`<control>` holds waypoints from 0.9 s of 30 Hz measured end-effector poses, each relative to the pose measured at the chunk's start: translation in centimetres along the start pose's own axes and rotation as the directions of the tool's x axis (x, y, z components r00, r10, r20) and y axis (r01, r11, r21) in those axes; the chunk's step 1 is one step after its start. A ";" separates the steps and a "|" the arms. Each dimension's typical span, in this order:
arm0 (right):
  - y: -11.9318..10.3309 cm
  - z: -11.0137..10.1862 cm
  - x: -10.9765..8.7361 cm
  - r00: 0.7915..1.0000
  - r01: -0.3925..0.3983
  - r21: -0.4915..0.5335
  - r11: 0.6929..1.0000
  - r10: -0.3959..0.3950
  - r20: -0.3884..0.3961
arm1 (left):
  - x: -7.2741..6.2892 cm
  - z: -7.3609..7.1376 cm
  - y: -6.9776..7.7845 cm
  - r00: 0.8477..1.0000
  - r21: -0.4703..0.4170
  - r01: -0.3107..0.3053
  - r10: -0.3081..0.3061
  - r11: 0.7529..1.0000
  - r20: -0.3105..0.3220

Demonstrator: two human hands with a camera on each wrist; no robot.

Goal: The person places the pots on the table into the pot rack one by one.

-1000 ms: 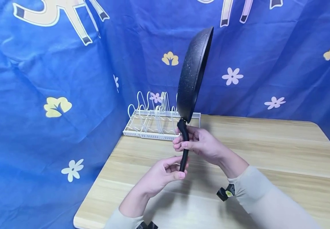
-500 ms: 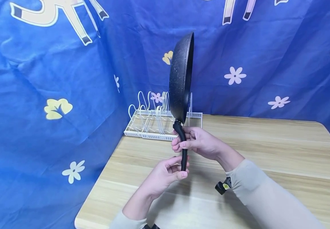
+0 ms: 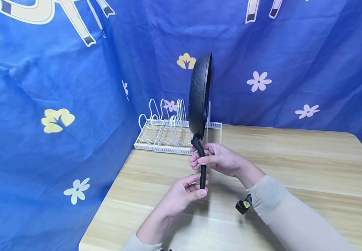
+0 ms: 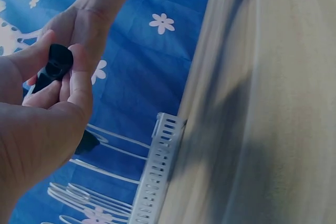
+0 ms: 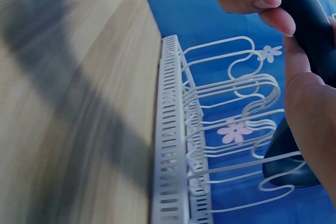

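A black speckled frying pan (image 3: 198, 96) stands upright on edge in the head view, handle down, its open side facing right. My right hand (image 3: 220, 159) grips the upper part of the black handle, thumb in front. Lower down, my left hand (image 3: 184, 193) pinches the handle's end between thumb and fingers; the left wrist view shows that handle end (image 4: 60, 59) in the fingers. Behind the pan is a white wire rack (image 3: 171, 150), whose right part the pan overlaps. In the right wrist view the pan's edge (image 5: 289, 163) appears beyond the rack's wire loops.
The wooden table (image 3: 294, 167) spreads out under the hands and to the right. A blue patterned cloth (image 3: 74, 157) hangs at the left and along the back, close to the rack. Shadows of the hands and pan lie on the tabletop.
The pan has swung from a rightward lean to nearly upright, moving left and then lower over the rack. Both hands keep their hold on the handle.
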State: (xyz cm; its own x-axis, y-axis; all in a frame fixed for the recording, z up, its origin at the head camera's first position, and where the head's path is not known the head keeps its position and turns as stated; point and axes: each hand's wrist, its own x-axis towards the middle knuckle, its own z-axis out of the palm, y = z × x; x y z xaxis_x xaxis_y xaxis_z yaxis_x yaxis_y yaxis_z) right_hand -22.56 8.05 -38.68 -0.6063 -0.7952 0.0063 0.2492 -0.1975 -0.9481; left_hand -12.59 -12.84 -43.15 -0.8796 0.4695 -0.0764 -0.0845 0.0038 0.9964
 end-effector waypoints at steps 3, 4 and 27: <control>0.6 -0.4 0.1 1.000 0.000 0.024 1.000 0.000 0.010 | 0.2 0.0 -0.4 1.000 -0.021 0.010 -0.010 1.000 0.006; 0.8 -0.5 0.1 1.000 -0.002 0.036 0.999 0.002 0.011 | 0.2 0.0 -0.5 1.000 -0.031 0.015 -0.015 0.999 0.009; 4.3 -2.8 0.7 0.998 -0.064 0.132 0.989 0.066 -0.010 | 1.3 0.4 -3.0 0.992 -0.153 0.127 -0.130 0.980 -0.010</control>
State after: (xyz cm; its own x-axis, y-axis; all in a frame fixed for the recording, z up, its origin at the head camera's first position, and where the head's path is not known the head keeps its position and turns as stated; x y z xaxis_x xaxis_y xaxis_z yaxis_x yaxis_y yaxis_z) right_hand -24.00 8.29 -43.62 -0.5961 -0.8007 -0.0597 0.3855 -0.2201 -0.8961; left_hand -13.30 -11.85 -46.24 -0.8661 0.4558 -0.2053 -0.2657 -0.0720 0.9614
